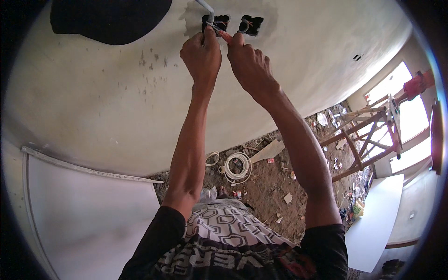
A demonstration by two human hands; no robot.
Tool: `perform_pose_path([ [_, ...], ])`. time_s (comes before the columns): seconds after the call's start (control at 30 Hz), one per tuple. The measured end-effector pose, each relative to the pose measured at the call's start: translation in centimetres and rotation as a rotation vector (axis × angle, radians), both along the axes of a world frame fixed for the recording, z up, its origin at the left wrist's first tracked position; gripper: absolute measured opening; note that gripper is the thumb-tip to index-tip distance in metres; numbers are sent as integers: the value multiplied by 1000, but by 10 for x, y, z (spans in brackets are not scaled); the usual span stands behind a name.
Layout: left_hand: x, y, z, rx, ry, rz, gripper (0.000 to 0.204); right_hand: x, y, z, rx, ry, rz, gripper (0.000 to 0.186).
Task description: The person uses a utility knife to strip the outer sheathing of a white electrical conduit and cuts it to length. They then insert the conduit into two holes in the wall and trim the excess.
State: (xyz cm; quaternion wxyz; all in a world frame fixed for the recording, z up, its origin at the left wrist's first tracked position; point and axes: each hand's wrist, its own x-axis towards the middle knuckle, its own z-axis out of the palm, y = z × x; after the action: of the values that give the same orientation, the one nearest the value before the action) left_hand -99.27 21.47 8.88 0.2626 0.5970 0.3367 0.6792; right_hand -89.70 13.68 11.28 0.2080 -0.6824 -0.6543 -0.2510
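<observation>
High on the wall (135, 88), both my hands work at the left of two rough square holes. A grey cable (210, 16) comes down from the top edge to this left hole (223, 20), where thin wires show. My left hand (201, 53) is closed, thumb and finger pinching the cable end at the hole's lower edge. In my right hand (251, 65) is a red-handled tool (226, 36), its tip slanting towards my left fingertips; the tip is too small to make out. The right hole (250, 25), with a loop of grey cable inside, lies just above my right hand.
Coiled white cable (238, 168) lies on the littered dirt floor (266, 196). A wooden trestle (359, 135) stands at the right by a bright window (406, 107). White panels lean at lower left (93, 210) and lower right (375, 224). A dark shape (107, 18) covers the upper left.
</observation>
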Motion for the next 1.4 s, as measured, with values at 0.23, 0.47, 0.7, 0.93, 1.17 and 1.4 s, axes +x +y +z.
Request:
perform_pose_path([
  [0.23,1,5,-6,26,37,71,48,-14,-5,8,-95,137,15,15],
  [0.47,-1,-3,1,-11,35,25,49,-13,-3,5,-14,-163,-46,33],
  [0.7,-2,5,-1,25,88,75,49,-18,4,11,-82,-70,-69,24],
  [0.93,-2,17,-6,-115,-74,-76,54,-20,-10,23,-152,109,-4,24],
  [1.17,-1,9,-3,-211,-179,-192,53,-12,-13,18,-153,174,-10,18],
  [1.4,7,15,-8,-261,-391,-401,38,-12,-1,9,-65,129,-19,17],
])
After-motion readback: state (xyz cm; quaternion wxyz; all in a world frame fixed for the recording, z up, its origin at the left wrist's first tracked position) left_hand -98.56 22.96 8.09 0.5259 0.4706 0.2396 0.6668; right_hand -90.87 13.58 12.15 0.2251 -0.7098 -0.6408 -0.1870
